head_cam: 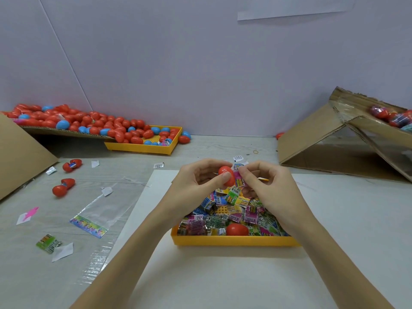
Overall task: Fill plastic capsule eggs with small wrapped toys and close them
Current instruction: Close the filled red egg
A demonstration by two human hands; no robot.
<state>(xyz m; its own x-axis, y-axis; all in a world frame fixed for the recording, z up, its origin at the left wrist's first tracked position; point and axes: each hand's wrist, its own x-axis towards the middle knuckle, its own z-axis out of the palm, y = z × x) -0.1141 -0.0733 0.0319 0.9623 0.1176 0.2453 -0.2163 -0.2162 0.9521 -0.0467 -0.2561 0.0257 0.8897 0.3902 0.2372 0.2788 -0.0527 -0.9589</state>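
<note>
**Mid-stuffing one egg**

The red egg (227, 178) sits centre frame, long axis roughly upright, tilted a bit, above the yellow tray (234, 240). The left hand (200, 178) pinches it between thumb and fingers. The right hand (259, 182), fingers curled, looks to be pushing a wrapped toy (238, 175) in. Next up, I'd guess: seat it fully, then snap shut.

Single head-worn wide-angle view, facing forward and down. Both forearms enter from bottom edge; yellow plastic tray of wrapped toys (234, 240) close below; pale purple back wall (200, 63) far, edges bowed.
</note>
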